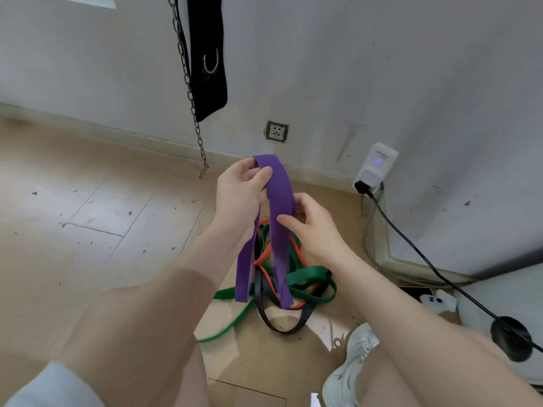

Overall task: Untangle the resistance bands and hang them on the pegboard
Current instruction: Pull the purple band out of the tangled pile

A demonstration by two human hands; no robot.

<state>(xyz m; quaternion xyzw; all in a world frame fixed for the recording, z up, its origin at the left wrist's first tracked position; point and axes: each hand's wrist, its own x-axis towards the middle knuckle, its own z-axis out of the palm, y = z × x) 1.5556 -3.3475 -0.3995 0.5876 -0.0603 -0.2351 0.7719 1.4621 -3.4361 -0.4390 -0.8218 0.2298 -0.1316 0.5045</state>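
Observation:
A wide purple resistance band (280,198) hangs folded over in front of me, both strands dropping toward the floor. My left hand (239,195) pinches its top loop between thumb and fingers. My right hand (308,224) grips the right strand a little lower. Under them on the wooden floor lies a tangle of a green band (308,274), a thin red band (266,254) and a black band (282,327). The purple band's lower ends reach into that pile. No pegboard is in view.
A black padded strap (208,57) and a metal chain (195,113) hang on the white wall ahead. A wall socket (277,131), a white plugged-in device (376,165) with a black cable (426,259), a white sneaker (352,368) and a phone (432,299) lie at the right.

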